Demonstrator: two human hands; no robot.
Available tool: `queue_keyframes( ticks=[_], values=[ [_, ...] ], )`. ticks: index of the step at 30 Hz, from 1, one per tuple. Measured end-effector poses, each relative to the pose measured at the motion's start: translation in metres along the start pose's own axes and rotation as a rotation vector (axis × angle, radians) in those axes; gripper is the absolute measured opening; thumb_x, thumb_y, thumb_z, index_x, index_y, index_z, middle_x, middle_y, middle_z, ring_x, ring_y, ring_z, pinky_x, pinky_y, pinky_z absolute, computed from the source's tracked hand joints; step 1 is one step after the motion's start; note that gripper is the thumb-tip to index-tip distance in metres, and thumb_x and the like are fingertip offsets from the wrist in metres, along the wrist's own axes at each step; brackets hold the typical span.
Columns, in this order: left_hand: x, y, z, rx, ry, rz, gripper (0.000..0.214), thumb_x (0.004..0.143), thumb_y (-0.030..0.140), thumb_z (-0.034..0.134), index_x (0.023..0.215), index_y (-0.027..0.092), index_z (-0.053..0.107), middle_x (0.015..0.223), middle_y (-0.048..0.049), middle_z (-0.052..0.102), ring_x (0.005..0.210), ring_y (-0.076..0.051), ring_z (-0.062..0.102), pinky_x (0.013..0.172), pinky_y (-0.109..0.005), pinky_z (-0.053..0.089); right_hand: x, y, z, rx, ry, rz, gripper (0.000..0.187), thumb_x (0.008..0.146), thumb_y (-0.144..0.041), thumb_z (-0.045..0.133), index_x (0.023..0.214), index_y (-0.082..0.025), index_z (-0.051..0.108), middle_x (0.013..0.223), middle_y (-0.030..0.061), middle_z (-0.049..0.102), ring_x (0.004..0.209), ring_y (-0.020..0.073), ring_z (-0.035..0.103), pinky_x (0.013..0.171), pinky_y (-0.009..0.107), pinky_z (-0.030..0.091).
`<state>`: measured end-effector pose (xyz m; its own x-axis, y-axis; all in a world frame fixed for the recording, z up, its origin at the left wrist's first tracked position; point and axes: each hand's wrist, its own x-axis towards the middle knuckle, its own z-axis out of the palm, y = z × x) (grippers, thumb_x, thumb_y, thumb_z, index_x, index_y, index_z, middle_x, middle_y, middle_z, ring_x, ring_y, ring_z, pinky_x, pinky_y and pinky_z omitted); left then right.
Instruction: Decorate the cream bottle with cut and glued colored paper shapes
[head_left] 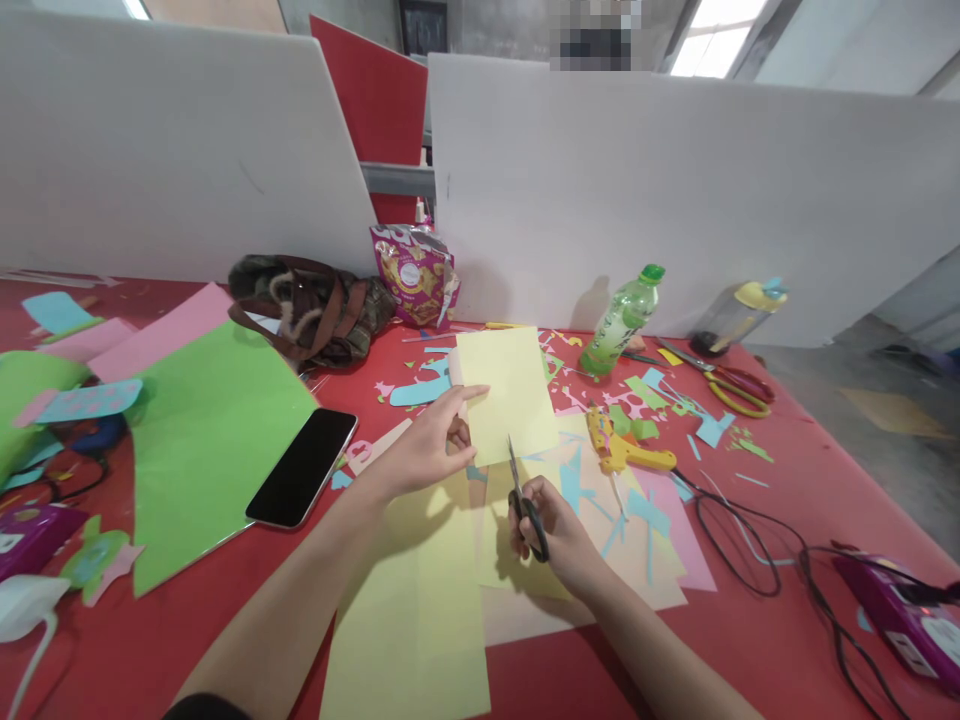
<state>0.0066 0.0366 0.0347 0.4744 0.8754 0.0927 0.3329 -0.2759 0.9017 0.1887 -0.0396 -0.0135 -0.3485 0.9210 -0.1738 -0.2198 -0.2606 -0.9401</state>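
Note:
My left hand [427, 445] pinches the left edge of a pale yellow paper sheet [510, 390] and holds it up above the red table [810, 480]. My right hand [555, 530] grips black-handled scissors [521, 495], whose blades point up at the sheet's lower edge. Under both hands lie more yellow sheets [420, 600] and a peach sheet with blue cut-outs.
A black phone [304, 466] rests on a green sheet [210, 440] at left. A yellow glue gun [619, 447], red-handled scissors [735, 385], a green bottle [622, 320], a snack bag [416, 272], a brown bag [307, 310], black cables and paper scraps lie around. White boards stand behind.

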Motion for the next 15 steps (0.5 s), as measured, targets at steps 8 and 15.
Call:
queue_keyframes(
  ticks=[8,15],
  values=[
    [-0.0007,0.0013,-0.0002,0.007,-0.012,-0.009,0.056,0.070,0.011,0.048,0.122,0.020,0.031,0.101,-0.0076,0.048,0.068,-0.009,0.053,0.065,-0.025,0.048,0.0012,-0.0003,-0.0001,0.019,0.042,0.034,0.041,0.063,-0.044,0.064,0.070,-0.021,0.031,0.056,-0.0099,0.047,0.037,0.0054,0.050,0.036,0.016,0.030],
    [0.0001,-0.0005,0.0011,-0.008,-0.012,-0.007,0.058,0.070,0.011,0.049,0.123,0.020,0.030,0.102,-0.0079,0.048,0.068,-0.008,0.052,0.065,-0.025,0.047,0.0017,0.0016,0.0000,0.043,0.055,0.040,0.042,0.061,-0.044,0.066,0.070,-0.021,0.031,0.055,-0.0102,0.047,0.035,0.0048,0.048,0.034,0.016,0.028]
  ],
)
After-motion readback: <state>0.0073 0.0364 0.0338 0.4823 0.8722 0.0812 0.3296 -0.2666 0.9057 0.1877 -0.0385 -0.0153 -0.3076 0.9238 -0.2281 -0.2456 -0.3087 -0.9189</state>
